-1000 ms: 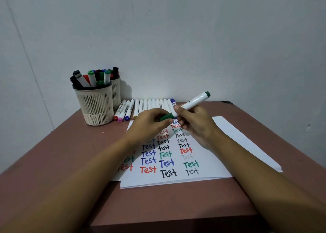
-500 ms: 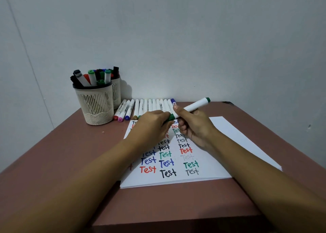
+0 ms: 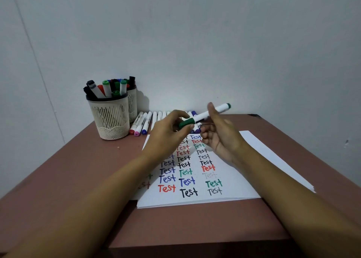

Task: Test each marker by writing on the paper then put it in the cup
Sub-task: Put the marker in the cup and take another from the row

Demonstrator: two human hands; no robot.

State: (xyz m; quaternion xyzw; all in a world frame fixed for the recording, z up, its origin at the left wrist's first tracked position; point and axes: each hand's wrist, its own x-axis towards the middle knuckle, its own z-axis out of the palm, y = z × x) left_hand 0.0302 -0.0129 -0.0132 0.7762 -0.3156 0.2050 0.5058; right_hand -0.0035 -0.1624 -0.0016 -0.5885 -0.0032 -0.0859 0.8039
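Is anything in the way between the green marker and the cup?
Nothing visible blocks the way from the green marker, held by the left hand, leftward to the front cup. Only the markers already in it crowd its mouth.
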